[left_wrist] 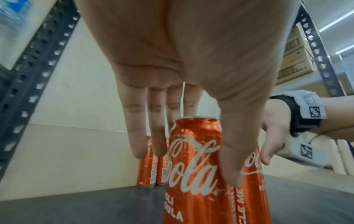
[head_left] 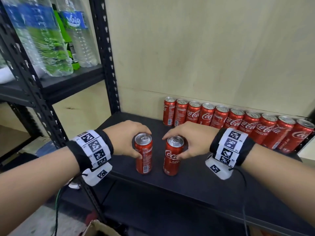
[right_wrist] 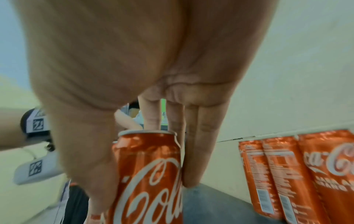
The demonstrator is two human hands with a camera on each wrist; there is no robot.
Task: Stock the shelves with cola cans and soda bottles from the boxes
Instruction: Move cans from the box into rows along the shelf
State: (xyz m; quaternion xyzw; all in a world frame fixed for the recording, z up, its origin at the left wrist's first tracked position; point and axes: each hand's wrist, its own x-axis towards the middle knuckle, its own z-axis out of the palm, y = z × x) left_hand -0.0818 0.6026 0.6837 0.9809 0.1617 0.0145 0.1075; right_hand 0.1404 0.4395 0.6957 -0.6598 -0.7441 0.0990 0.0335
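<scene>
Two red cola cans stand upright near the front of the black shelf (head_left: 196, 178). My left hand (head_left: 141, 144) grips the left can (head_left: 144, 163) near its top, thumb in front and fingers behind. My right hand (head_left: 171, 147) holds the right can (head_left: 170, 166) the same way. In the left wrist view my left hand (left_wrist: 187, 166) wraps the left can (left_wrist: 191, 204). In the right wrist view my right hand (right_wrist: 145, 197) grips the right can (right_wrist: 149, 151). A row of several cans (head_left: 238, 121) lines the back wall to the right.
Black perforated uprights (head_left: 105, 53) frame the shelf on the left. Water bottles (head_left: 76, 31) and green bottles (head_left: 61, 31) stand on the upper left shelf. A cardboard box corner (head_left: 100, 227) shows at the bottom. Bare shelf lies between the held cans and the row.
</scene>
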